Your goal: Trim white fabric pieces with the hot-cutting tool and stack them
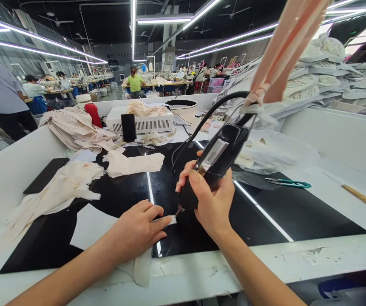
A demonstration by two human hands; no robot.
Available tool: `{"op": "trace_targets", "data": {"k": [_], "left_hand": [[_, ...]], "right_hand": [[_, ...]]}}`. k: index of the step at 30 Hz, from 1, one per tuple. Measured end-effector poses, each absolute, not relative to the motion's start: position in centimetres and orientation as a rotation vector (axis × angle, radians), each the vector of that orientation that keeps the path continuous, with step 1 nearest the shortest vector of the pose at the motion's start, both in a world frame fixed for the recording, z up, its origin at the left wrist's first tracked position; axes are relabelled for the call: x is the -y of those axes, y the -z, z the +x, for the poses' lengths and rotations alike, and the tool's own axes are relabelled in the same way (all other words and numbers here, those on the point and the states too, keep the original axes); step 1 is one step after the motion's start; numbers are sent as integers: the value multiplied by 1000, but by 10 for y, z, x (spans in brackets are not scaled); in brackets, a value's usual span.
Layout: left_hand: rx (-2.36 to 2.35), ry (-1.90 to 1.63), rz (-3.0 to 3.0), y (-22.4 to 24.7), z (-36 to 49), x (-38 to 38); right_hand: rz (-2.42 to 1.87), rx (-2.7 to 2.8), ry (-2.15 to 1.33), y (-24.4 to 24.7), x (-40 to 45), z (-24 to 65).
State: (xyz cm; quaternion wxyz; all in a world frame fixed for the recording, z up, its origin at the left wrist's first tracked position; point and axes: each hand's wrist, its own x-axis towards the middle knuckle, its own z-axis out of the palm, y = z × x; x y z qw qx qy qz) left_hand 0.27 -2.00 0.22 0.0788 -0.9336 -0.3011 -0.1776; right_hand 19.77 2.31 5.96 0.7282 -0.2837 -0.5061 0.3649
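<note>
My right hand (213,202) is wrapped round a black corded hand tool (225,148) with a silver lever on its side. The tool is tilted, its small metal tip down at the end of a pale fabric strip (173,220). With thumb and fingers, my left hand (141,225) pins that strip against the glossy black sheet (202,238). Under my left wrist lies a white piece (90,225), and pale fabric (143,270) hangs over the table's front edge. A peach cloth band (275,46), knotted at the tool's top, holds it from above.
Cream fabric pieces (134,163) and a loose fabric heap (61,187) lie left. Behind stand a vented white box (141,123) and a phone (128,127). Teal thread snips (289,182) and a wooden-handled tool (361,196) lie right. Low white walls (339,136) border the table.
</note>
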Motion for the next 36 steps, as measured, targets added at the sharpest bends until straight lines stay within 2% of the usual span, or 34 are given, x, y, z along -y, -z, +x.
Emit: {"op": "trace_targets", "data": {"k": [9,15,19,29,36], "left_hand": [[929,530,-2818,-5,3,20],[940,689,-2803,-2,1,19],[782,774,-2783,-4,-1,19],[827,491,-2735,3,-6,27],[968,437,-2710,3,3,35]], "right_hand": [[-646,1138,-807,-56,-17,199],[-655,1148,-811,-57,-16,198],[-660,1144,-811,-57,-14,199],[-631,1162,-778,-54,-12,200],[-589,1172,-771,-54,-12,202]]}}
